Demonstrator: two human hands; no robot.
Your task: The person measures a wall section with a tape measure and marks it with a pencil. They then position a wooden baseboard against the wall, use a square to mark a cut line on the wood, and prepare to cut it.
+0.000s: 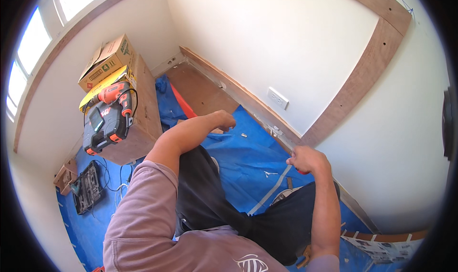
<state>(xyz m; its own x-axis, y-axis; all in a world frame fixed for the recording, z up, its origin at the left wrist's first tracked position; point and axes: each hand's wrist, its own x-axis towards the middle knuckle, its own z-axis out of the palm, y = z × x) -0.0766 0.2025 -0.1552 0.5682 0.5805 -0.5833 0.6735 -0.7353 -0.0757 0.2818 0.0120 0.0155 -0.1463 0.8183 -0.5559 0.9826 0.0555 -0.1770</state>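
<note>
Below-right of outlet (277,98), red object (302,172) is gripped by right hand (310,160); wall (381,143) could be scraped by slippage. Left hand (225,121) half-curled, hold indeterminable.

A room under renovation: blue sheeting (238,164) on the floor, bare wood trim (358,79) right, power drill (114,93) left.

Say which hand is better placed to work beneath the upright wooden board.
Likely the right: the right hand is by the foot of that board, closed around a red object, while the left hand is farther off.
</note>
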